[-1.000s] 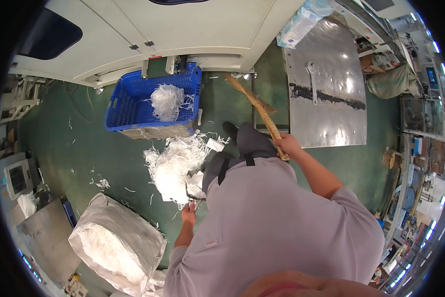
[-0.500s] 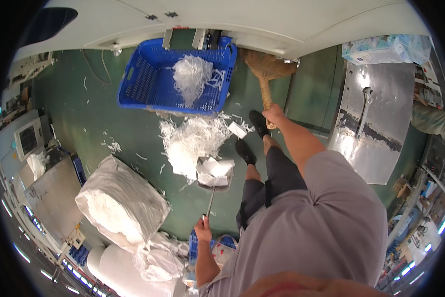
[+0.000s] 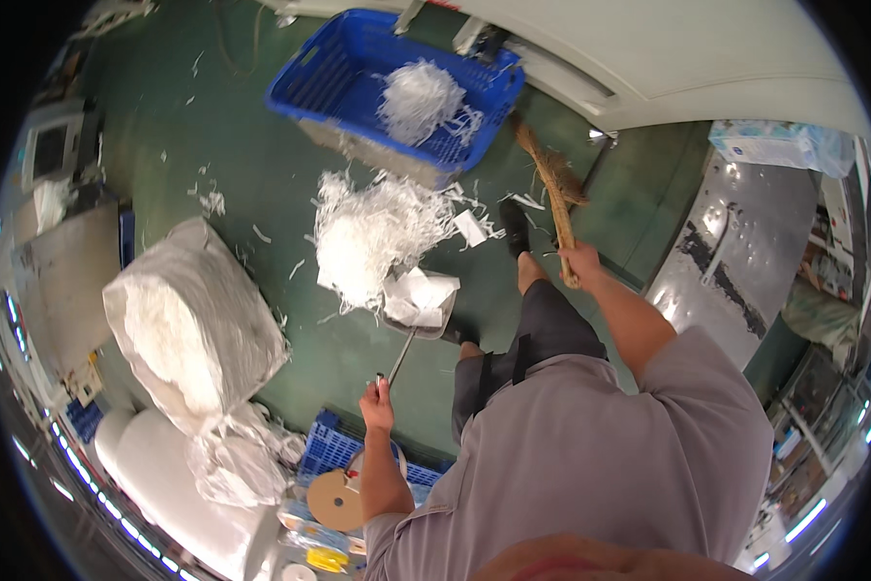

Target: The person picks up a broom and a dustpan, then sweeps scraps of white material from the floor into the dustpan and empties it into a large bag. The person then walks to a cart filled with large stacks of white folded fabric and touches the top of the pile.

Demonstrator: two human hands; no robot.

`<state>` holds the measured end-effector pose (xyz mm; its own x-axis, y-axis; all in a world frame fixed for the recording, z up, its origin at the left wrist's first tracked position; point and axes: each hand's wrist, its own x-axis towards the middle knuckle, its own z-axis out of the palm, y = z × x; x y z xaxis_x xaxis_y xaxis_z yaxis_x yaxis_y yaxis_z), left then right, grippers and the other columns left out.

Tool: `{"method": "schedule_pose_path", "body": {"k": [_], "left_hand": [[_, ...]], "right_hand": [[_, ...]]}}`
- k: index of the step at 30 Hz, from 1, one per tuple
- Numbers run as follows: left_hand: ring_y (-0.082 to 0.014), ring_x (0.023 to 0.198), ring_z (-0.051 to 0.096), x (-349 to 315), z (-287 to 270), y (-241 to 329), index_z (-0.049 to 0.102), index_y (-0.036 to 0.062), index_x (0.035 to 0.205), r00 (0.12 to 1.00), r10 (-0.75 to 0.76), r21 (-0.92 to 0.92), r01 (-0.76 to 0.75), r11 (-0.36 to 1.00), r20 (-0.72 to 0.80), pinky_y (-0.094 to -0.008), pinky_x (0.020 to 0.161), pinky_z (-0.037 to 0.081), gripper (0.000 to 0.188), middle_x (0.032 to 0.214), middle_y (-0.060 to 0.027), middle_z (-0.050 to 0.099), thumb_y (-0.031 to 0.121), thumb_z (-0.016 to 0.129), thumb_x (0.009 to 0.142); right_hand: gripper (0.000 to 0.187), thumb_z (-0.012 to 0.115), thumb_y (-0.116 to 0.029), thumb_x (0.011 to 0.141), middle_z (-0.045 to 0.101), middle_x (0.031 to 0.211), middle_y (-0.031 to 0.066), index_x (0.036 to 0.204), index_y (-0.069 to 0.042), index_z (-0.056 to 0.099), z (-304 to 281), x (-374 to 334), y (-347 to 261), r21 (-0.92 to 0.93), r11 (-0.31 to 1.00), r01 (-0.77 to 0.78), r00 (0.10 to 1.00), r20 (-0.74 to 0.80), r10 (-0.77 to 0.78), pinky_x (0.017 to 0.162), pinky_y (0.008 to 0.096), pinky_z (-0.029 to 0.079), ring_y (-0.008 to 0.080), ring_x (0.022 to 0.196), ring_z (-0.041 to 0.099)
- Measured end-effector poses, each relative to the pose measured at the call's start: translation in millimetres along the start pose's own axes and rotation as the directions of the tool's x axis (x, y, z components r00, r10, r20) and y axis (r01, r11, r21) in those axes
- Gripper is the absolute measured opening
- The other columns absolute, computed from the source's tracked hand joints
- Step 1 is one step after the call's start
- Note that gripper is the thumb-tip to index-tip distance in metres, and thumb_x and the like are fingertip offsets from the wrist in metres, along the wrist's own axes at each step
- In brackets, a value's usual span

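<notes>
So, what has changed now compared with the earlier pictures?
The broom in the right hand turned from broad face, half a second ago, to edge-on. The left shoe moved back beside the dustpan, whose handle the left hand still grips. Nothing was let go; paper heap and blue crate stayed.

The broom (image 3: 559, 201) looks rough straw, the crate (image 3: 350, 82) plastic, the plate (image 3: 687, 286) glossy metal.
</notes>
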<state>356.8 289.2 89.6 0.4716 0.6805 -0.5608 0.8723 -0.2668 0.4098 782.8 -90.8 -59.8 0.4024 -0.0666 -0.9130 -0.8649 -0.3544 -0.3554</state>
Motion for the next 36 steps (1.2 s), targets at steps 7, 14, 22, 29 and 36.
{"method": "schedule_pose_path", "body": {"k": [7,14,22,29,36], "left_hand": [[-0.0101,0.062,0.04,-39.6,-21.5,-123.3,0.056,0.0006,0.075,0.997,-0.08,-0.338,0.072,0.938,-0.01,-0.0315,0.056,0.037,0.04,0.062,0.0006,0.046,0.033,0.062,0.099],[-0.0198,0.053,0.044,-46.6,-57.9,-183.4,0.058,-0.0009,0.076,0.997,-0.051,-0.221,0.037,0.975,-0.061,-0.0383,0.053,0.041,0.048,0.058,-0.012,0.05,0.042,0.065,0.095],[-0.0353,0.055,0.05,-36.0,-119.4,-252.1,0.057,-0.0018,0.073,0.982,-0.116,-0.104,0.101,0.989,-0.149,-0.0445,0.055,0.042,0.052,0.063,-0.0216,0.055,0.045,0.065,0.094],[-0.0444,0.074,0.062,38.4,-192.2,-303.5,0.065,0.0004,0.086,0.978,-0.169,0.062,0.177,0.982,-0.125,-0.0487,0.067,0.048,0.053,0.076,-0.0244,0.064,0.052,0.06,0.094],[-0.045,0.087,0.066,169.7,-179.0,-303.6,0.067,0.0006,0.088,0.993,-0.117,0.142,0.113,0.983,0.018,-0.0506,0.076,0.051,0.058,0.088,-0.025,0.069,0.058,0.059,0.093]], "right_hand": [[0.03,0.073,-0.009,0.081,0.067,0.081,0.0214,0.102,0.011,0.065,153.1,8.8,50.4,-0.214,0.974,0.077,0.996,0.068,-0.064,0.052,0.0472,0.056,0.0357,0.074,0.071],[0.04,0.074,-0.007,0.081,0.065,0.091,0.0171,0.117,0.005,0.06,256.9,-65.5,129.1,-0.413,0.895,0.17,0.953,0.301,-0.042,0.049,0.0427,0.056,0.0293,0.067,0.067],[0.051,0.074,-0.014,0.084,0.062,0.083,0.0086,0.132,-0.012,0.06,189.3,-144.7,209.9,-0.557,0.702,0.443,0.888,0.167,-0.428,0.047,0.0376,0.052,0.0206,0.061,0.061],[0.033,0.067,-0.02,0.09,0.059,0.082,0.0108,0.116,-0.003,0.058,227.6,-131.3,192.9,0.276,0.937,-0.216,0.976,0.09,0.198,0.045,0.0359,0.052,0.025,0.059,0.061],[0.024,0.066,-0.021,0.092,0.06,0.078,0.0138,0.103,-0.002,0.057,340.7,-83.4,118.9,0.274,0.944,-0.184,0.961,0.253,0.113,0.046,0.037,0.053,0.0271,0.058,0.063]]}}
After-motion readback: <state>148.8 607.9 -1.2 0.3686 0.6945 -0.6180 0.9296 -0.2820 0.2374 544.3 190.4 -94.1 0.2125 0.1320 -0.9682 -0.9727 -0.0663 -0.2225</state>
